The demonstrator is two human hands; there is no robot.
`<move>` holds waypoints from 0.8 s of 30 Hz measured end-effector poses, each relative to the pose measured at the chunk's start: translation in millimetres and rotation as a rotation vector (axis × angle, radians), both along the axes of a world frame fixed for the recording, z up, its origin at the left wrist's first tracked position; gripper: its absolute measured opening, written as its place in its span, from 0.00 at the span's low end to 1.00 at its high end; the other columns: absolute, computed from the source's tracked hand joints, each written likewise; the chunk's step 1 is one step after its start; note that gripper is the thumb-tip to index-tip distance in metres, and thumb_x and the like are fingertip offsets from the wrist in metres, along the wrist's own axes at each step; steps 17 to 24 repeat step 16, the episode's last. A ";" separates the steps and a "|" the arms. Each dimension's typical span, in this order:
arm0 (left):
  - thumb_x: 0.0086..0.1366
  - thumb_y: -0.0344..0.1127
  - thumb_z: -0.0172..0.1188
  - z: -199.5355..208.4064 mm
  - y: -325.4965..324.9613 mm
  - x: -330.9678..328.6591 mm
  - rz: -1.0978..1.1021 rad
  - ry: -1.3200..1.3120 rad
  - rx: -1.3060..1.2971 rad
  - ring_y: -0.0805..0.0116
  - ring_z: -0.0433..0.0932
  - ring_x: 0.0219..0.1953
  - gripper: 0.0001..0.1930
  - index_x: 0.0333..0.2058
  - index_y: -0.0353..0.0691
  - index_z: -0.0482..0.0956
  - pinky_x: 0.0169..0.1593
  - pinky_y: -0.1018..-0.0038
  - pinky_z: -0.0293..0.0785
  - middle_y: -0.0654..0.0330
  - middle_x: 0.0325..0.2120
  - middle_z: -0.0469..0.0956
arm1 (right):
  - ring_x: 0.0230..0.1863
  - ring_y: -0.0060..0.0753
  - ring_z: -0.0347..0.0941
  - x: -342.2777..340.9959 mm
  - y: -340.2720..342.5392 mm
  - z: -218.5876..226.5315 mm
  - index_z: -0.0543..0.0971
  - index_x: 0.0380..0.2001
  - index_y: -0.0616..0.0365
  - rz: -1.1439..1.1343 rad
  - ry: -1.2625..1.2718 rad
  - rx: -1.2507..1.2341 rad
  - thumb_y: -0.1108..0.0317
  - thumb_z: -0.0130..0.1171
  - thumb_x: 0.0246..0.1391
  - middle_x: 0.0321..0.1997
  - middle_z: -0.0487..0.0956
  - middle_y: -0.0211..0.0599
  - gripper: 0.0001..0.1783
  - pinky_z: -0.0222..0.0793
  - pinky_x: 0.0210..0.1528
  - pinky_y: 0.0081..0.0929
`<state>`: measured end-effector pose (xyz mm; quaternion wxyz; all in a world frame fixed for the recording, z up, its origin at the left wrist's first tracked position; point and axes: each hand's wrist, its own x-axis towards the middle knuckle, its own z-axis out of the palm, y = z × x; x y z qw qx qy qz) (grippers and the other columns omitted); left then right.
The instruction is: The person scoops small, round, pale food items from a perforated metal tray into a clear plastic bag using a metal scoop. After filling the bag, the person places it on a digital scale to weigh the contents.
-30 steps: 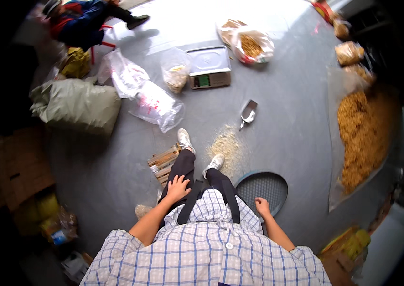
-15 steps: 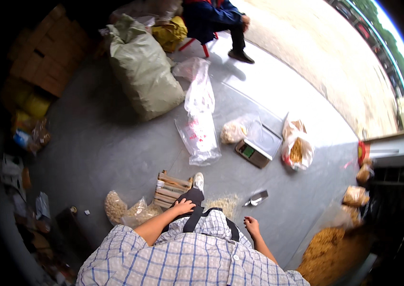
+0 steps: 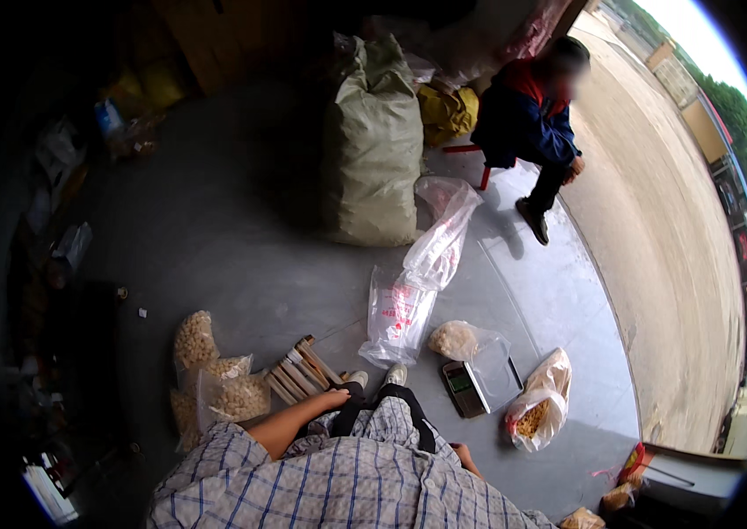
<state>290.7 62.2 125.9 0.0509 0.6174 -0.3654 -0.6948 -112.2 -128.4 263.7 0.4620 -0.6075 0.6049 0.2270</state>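
Note:
My left hand (image 3: 338, 397) rests by my left knee, close to a low wooden slatted stool (image 3: 296, 374). Its fingers lie stretched along the dark cloth over my leg, and nothing shows in them. At my right side, my right hand (image 3: 464, 456) is mostly hidden by my checked shirt (image 3: 347, 485), so its fingers cannot be made out. Ahead of my shoes lies a clear plastic bag with red print (image 3: 398, 309). A weighing scale (image 3: 464, 388) sits to the right, touching a clear bag of pale pieces (image 3: 454, 339).
Several clear bags of pale round pieces (image 3: 241, 397) lie left of the stool. Farther off stands a large pale green sack (image 3: 375, 159), near a seated person (image 3: 528, 115). A white bag of yellowish pieces (image 3: 539, 406) is right of the scale.
My view has turned, so the sack, bags and seated person appear farther right. Both my shoes now show. The metal scoop and scattered crumbs have gone out of sight; my right hand is more hidden.

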 end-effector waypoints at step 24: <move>0.54 0.53 0.53 151.0 -73.9 44.2 0.440 -0.571 -0.155 0.33 0.32 0.62 0.27 0.49 0.46 0.67 0.52 0.31 0.44 0.50 0.63 0.41 | 0.32 0.37 0.76 335.2 -257.5 -8.7 0.69 0.49 0.61 0.290 -0.246 0.280 0.64 0.50 0.53 0.39 0.77 0.45 0.20 0.73 0.32 0.31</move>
